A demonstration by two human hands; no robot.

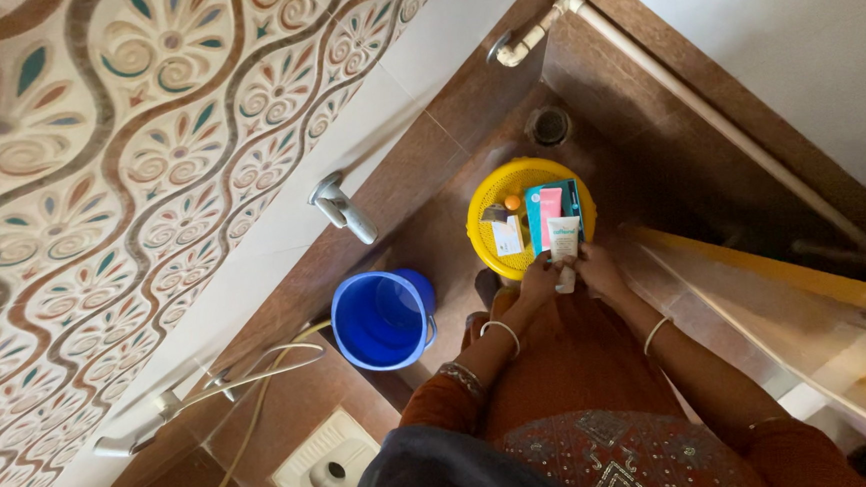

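Observation:
Both my hands meet over a white tube (564, 240) with a pale cap, held upright at the near rim of a round yellow basket (486, 202). My left hand (538, 280) grips the tube's lower end from the left. On the tube's right side rests my right hand (598, 268), with its fingers closed on it. The basket stands on the brown floor and holds a teal box (568, 199), a pink packet (549, 209), a small white card and a small orange thing. Bangles circle both wrists.
A blue bucket (383, 319) with a mug in it stands left of my hands. A wall tap (343, 211) juts from the patterned tile wall. Also here are a floor drain (548, 125), a white pipe (684, 88), a hose, a squat toilet pan (329, 470) and a yellow-edged step (785, 272) at the right.

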